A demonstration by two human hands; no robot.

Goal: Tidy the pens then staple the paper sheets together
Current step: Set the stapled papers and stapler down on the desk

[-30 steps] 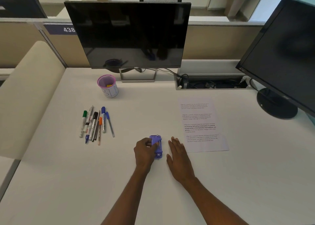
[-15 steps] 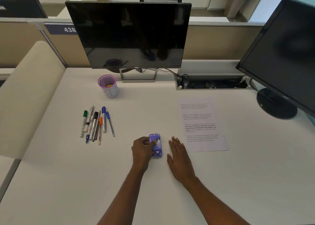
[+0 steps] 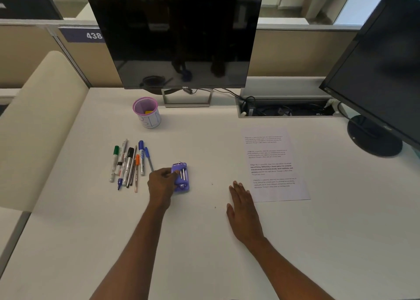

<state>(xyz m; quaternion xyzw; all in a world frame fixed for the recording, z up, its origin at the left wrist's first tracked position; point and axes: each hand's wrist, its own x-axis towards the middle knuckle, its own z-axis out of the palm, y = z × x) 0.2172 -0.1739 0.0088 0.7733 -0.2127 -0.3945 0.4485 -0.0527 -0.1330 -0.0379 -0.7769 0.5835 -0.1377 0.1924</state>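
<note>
Several pens and markers lie side by side on the white desk, left of centre. Just right of them sits a purple stapler, and my left hand grips its left side with fingers curled on it. My right hand rests flat on the desk with fingers together, its tips by the lower left corner of the printed paper sheets. A pink-rimmed pen cup stands upright behind the pens with a small yellow item inside.
A monitor on a stand sits at the back centre and a second monitor stands at the right. A cable tray is open behind the paper. A beige padded partition borders the desk's left side.
My left hand has slid the stapler leftward and slightly away from me, toward the pens. My right hand has stayed flat in nearly the same spot.
</note>
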